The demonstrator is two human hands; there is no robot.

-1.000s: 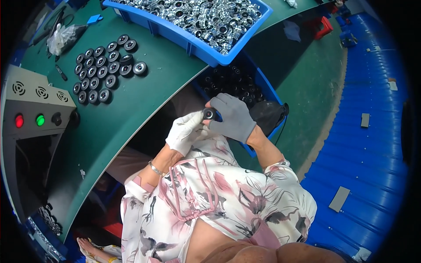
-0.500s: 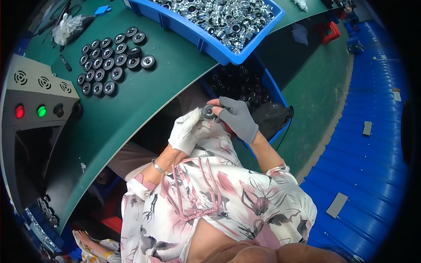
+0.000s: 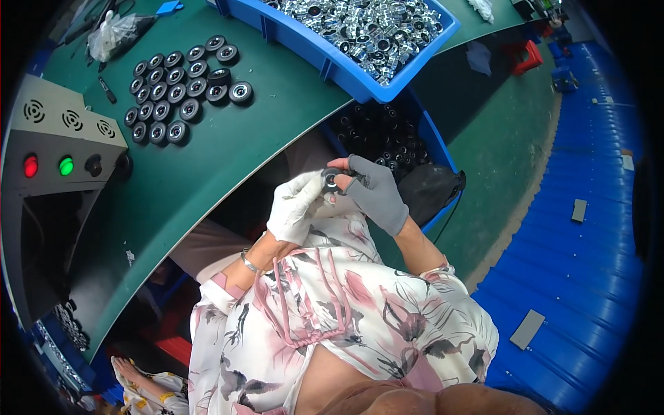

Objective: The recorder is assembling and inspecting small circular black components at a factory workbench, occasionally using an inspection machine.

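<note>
Between my two hands, above my lap, is a small black wheel [image 3: 330, 179] with a pale hub. My left hand [image 3: 296, 206], in a white glove, grips its left side. On its right side the bare fingertips of my right hand [image 3: 374, 191], in a grey fingerless glove, pinch the rim. Several similar black wheels [image 3: 177, 131] lie grouped in rows on the green table [image 3: 228, 149], to the left of my hands. A lower blue bin [image 3: 432, 135] beyond my right hand contains many more black wheels.
A blue tray [image 3: 294, 43] full of clear and metallic parts overhangs the table edge. At the left stands a machine housing [image 3: 52, 131] with red and green lights. A black bag [image 3: 432, 190] lies on the lower bin. Another person's hand [image 3: 128, 370] shows at lower left.
The view has shifted slightly, so the table and wheels sit a little further right and lower. Both hands stay on the wheel, which is turned slightly between the fingers.
</note>
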